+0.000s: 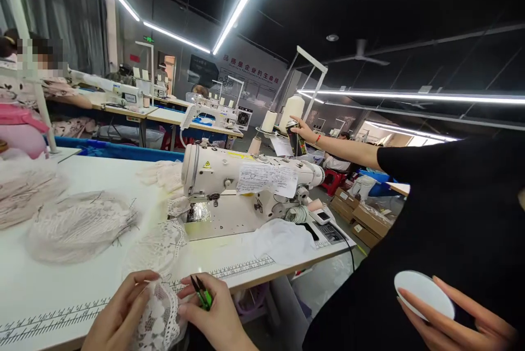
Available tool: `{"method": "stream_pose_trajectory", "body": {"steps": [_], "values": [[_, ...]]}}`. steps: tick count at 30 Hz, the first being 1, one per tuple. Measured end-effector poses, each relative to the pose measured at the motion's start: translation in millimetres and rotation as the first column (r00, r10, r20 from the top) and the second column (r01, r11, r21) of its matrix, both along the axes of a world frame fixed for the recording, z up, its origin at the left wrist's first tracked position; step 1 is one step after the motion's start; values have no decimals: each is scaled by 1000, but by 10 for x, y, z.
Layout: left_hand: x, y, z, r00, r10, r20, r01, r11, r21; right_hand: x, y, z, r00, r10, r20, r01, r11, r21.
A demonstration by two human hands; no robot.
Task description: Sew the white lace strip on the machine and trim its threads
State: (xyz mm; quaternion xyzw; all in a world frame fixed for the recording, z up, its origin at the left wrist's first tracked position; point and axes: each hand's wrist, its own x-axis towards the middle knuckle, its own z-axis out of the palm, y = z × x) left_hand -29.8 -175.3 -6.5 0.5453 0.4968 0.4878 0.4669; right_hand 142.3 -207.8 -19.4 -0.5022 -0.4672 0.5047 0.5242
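Note:
At the table's front edge my left hand (123, 313) is closed on a strip of white lace (158, 315) with a scalloped border. My right hand (219, 310) holds thread snips (202, 293) with green handles and dark blades pointing up, its fingertips at the lace's right border. More lace fabric (158, 247) runs from my hands up toward the needle area of a white sewing machine (213, 173). A handwritten paper (266, 177) is stuck on the machine's arm.
At the right stands a co-worker in a black shirt (443, 220), one hand (303, 129) on a dark can (296, 140) by thread cones (292, 110), the other holding a white round object (424, 293). A gathered lace bundle (84, 225) and white cloth (279, 239) lie on the table (229, 263).

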Motion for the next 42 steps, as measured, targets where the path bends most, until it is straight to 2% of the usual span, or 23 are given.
{"method": "stream_pose_trajectory", "body": {"steps": [4, 12, 20, 25, 32, 42], "values": [[60, 4, 5, 998, 19, -65, -18, 1000, 19, 2, 15, -39, 997, -49, 57, 46, 998, 53], [131, -6, 52, 989, 41, -139, -36, 999, 37, -21, -9, -43, 979, -68, 191, 37, 986, 161], [133, -14, 41, 982, 46, -185, -36, 998, 56, -20, 11, -17, 983, -93, 159, 72, 989, 132], [148, -32, 18, 992, 28, -123, -18, 997, 81, -6, 2, 19, 985, -91, 144, 72, 989, 130], [106, 41, 36, 978, -60, -198, 73, 995, 63, -15, 41, -41, 994, -68, 85, 56, 989, 136], [53, 169, -65, 975, -23, -219, 41, 996, 79, -57, 78, -136, 991, -104, 79, 90, 983, 163]]}}
